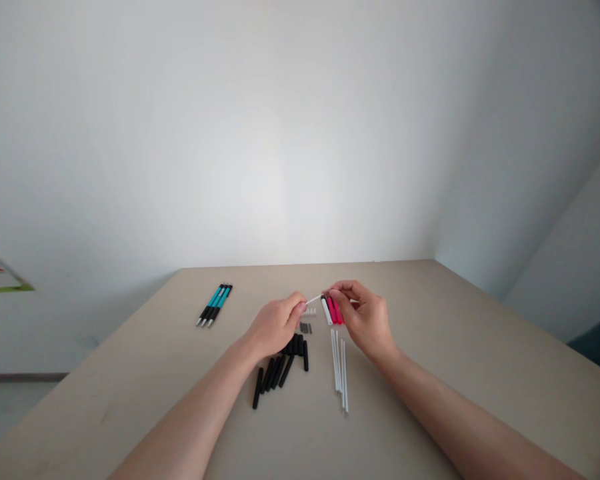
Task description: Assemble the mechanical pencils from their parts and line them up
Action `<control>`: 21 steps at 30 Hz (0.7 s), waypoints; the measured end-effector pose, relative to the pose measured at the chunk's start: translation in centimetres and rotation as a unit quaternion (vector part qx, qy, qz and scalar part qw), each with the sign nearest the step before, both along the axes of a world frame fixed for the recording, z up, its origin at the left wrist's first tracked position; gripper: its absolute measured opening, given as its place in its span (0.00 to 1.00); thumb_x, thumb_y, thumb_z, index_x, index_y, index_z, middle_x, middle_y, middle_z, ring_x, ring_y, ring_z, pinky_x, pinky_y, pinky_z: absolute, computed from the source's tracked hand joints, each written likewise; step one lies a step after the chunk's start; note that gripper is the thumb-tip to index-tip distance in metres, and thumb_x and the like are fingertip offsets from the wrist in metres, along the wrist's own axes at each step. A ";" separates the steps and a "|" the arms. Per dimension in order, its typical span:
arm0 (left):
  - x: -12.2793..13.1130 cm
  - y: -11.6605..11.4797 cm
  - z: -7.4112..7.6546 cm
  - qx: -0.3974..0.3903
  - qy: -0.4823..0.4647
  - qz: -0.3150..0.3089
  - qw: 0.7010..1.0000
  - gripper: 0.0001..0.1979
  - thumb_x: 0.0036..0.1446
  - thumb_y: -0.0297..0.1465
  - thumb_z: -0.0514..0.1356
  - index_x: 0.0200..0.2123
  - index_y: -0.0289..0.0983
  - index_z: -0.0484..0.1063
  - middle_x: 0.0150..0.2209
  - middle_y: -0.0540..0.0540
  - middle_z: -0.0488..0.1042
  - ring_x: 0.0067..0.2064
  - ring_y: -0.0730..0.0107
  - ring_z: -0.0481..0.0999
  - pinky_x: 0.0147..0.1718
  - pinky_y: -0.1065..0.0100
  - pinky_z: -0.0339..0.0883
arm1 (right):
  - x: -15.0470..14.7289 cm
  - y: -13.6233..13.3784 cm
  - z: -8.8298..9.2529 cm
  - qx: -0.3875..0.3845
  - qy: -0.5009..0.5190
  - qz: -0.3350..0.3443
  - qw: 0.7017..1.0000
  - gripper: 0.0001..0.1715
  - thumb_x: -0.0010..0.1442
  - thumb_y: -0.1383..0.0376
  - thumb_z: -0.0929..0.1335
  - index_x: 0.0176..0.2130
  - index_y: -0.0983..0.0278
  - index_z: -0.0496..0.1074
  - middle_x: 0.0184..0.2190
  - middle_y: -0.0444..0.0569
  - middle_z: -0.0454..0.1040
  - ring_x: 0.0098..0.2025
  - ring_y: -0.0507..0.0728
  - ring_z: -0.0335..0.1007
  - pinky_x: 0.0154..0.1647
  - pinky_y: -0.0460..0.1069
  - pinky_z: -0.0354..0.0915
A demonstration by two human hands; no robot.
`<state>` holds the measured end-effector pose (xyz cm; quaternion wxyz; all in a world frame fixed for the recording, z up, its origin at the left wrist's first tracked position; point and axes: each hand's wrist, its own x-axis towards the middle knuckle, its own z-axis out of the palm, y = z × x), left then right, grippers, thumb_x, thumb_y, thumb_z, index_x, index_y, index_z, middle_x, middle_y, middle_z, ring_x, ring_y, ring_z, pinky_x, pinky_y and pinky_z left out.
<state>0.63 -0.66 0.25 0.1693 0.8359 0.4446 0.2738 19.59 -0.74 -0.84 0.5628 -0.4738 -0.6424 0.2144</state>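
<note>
A thin white pen refill (314, 299) sticks out of the pinched fingers of my left hand (279, 323), slanting up to the right. My right hand (363, 317) is closed in a pinch at the refill's far end; whatever small thing its fingertips grip is too small to make out. Below and beside the hands lie one white pen barrel (327, 311) and several pink barrels (335, 311). Small springs (306, 328) and little white pieces (311, 312) lie between the hands, partly hidden by my left hand.
Black grips and tubes (275, 371) lie below my left hand. More white refills (340, 373) lie side by side near my right forearm. Three teal and black pens (215, 305) rest at the left of the table (145, 373). A white wall stands behind.
</note>
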 end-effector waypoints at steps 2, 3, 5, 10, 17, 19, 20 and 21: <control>0.0 0.0 0.0 -0.001 -0.001 -0.003 1.000 0.15 0.65 0.35 0.42 0.30 0.39 0.62 0.22 0.54 0.68 0.25 0.72 0.67 0.29 0.72 0.57 | 0.0 0.0 -0.1 -0.006 0.007 0.006 1.000 0.12 0.59 0.57 0.66 0.34 0.63 0.72 0.31 0.49 0.79 0.27 0.54 0.72 0.28 0.46 0.66; 0.0 0.0 0.0 -0.001 -0.002 -0.005 1.000 0.15 0.65 0.35 0.42 0.30 0.39 0.62 0.22 0.54 0.68 0.25 0.72 0.67 0.29 0.72 0.57 | 0.0 0.0 -0.1 -0.008 0.008 0.011 1.000 0.12 0.59 0.57 0.66 0.35 0.63 0.72 0.31 0.49 0.79 0.28 0.54 0.72 0.29 0.46 0.66; 0.0 0.0 0.0 -0.002 -0.005 -0.007 1.000 0.15 0.65 0.35 0.42 0.30 0.39 0.62 0.22 0.54 0.68 0.25 0.72 0.66 0.29 0.72 0.57 | -0.1 0.0 -0.1 -0.012 0.009 0.021 1.000 0.12 0.59 0.57 0.66 0.35 0.63 0.72 0.31 0.49 0.79 0.28 0.54 0.71 0.30 0.47 0.65; 0.0 0.0 -0.1 -0.001 -0.013 -0.010 1.000 0.15 0.65 0.35 0.42 0.30 0.39 0.62 0.23 0.54 0.68 0.26 0.72 0.67 0.30 0.72 0.57 | -0.2 0.2 -0.2 -0.028 0.033 0.044 0.998 0.13 0.58 0.56 0.66 0.34 0.64 0.71 0.29 0.49 0.77 0.27 0.53 0.69 0.28 0.46 0.64; 0.0 -0.1 -0.2 0.000 -0.019 -0.023 1.000 0.15 0.65 0.36 0.43 0.32 0.39 0.63 0.23 0.54 0.69 0.25 0.73 0.67 0.30 0.72 0.58 | -0.5 -0.1 -0.4 -0.050 0.048 0.128 0.989 0.12 0.59 0.58 0.66 0.33 0.65 0.69 0.29 0.48 0.75 0.28 0.52 0.68 0.29 0.46 0.62; 0.0 -0.1 -0.2 -0.003 -0.026 -0.029 0.999 0.14 0.65 0.37 0.43 0.33 0.39 0.64 0.23 0.54 0.69 0.26 0.73 0.67 0.30 0.72 0.58 | -0.6 -0.2 -0.3 -0.054 0.035 0.138 0.988 0.11 0.59 0.58 0.66 0.34 0.65 0.69 0.29 0.47 0.74 0.28 0.52 0.66 0.28 0.46 0.62; 0.0 -0.1 -0.1 -0.005 -0.029 -0.030 0.999 0.14 0.65 0.37 0.43 0.34 0.39 0.64 0.23 0.54 0.68 0.26 0.73 0.68 0.30 0.72 0.58 | -0.6 -0.2 -0.2 -0.055 0.028 0.142 0.988 0.11 0.59 0.58 0.66 0.33 0.65 0.69 0.28 0.47 0.74 0.28 0.51 0.66 0.28 0.46 0.61; 0.0 -0.2 -0.1 -0.006 -0.029 -0.031 0.999 0.13 0.65 0.38 0.44 0.36 0.39 0.65 0.23 0.54 0.68 0.27 0.73 0.68 0.30 0.72 0.58 | -0.6 -0.2 -0.2 -0.056 0.022 0.146 0.987 0.11 0.59 0.58 0.66 0.33 0.65 0.69 0.28 0.46 0.74 0.28 0.51 0.66 0.28 0.46 0.61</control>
